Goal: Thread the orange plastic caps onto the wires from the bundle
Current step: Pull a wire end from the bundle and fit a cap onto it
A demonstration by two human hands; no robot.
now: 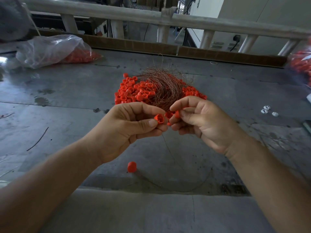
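Observation:
A heap of orange plastic caps (133,93) lies on the grey metal table (67,98), with a bundle of thin copper wires (161,83) lying over it. My left hand (127,128) pinches one orange cap (159,118) between thumb and fingers. My right hand (200,120) pinches another orange cap (176,113) close beside it, fingertips almost touching the left hand's. A single thin wire (170,152) hangs from between the hands and loops down over the table. One loose cap (131,166) stands on the table below the hands.
A clear plastic bag of orange caps (52,49) lies at the far left, another bag (301,64) at the right edge. Small white pieces (267,111) sit to the right. A stray wire (38,140) lies at left. A railing (168,19) runs behind the table.

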